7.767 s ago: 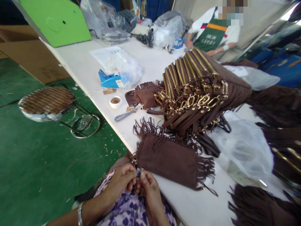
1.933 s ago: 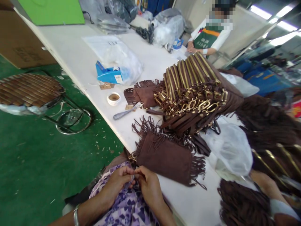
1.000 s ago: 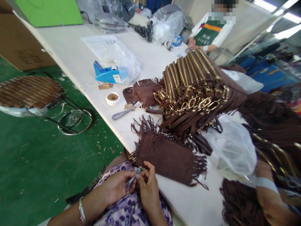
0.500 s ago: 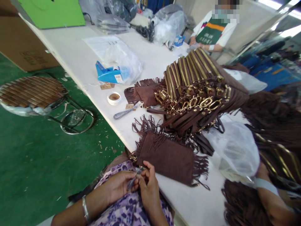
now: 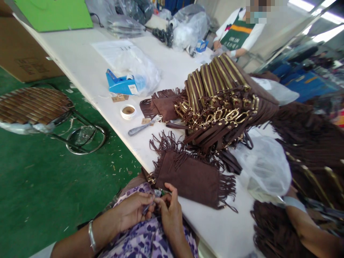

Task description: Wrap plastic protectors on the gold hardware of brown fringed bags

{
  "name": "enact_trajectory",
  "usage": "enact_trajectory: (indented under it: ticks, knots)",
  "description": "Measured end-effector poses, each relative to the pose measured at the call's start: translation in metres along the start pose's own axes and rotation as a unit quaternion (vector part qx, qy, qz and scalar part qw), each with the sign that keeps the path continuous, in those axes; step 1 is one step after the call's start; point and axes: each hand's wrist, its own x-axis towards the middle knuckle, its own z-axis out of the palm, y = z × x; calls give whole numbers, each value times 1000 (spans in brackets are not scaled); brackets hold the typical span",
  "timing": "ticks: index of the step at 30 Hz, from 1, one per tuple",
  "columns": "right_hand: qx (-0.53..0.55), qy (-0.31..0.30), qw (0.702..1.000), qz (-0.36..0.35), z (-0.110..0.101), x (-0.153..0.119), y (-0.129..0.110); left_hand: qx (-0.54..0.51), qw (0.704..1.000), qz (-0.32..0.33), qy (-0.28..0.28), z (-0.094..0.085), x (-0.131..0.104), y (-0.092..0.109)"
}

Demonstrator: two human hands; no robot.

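Observation:
At the table's near edge, my left hand (image 5: 134, 211), with a silver bangle at the wrist, pinches a small greyish strip, partly hidden by the fingers. My right hand (image 5: 170, 211) meets it fingertip to fingertip, its index finger raised and thumb pressed in at the same small piece. Just beyond both hands a brown fringed bag (image 5: 190, 177) lies flat on the white table (image 5: 212, 225), its gold clasp beside my fingers. Farther on stands a stack of brown bags (image 5: 215, 107) with gold zippers and rings.
A blue tape dispenser (image 5: 122, 84), a tape roll (image 5: 128, 111) and a grey wrapped strap (image 5: 143, 125) lie on the left. Clear plastic (image 5: 264, 165) is at the right, near another person's arm (image 5: 306, 222). A co-worker (image 5: 236, 36) stands across the table; a stool (image 5: 34, 105) is left.
My left hand has shifted slightly left, and the small strip shows less between the fingers. The whole view has moved a little. My right hand stays nearly in place.

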Motion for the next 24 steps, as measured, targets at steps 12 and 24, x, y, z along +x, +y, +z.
enact_trajectory:
  ticks: [12,24]
  knots:
    - [23,-32,997,-74,1,6,3,-59,996,-46,-41,-5,6,3]
    - [-142,-77,949,-270,1,13,6,0,998,-10,-56,4,-1,7]
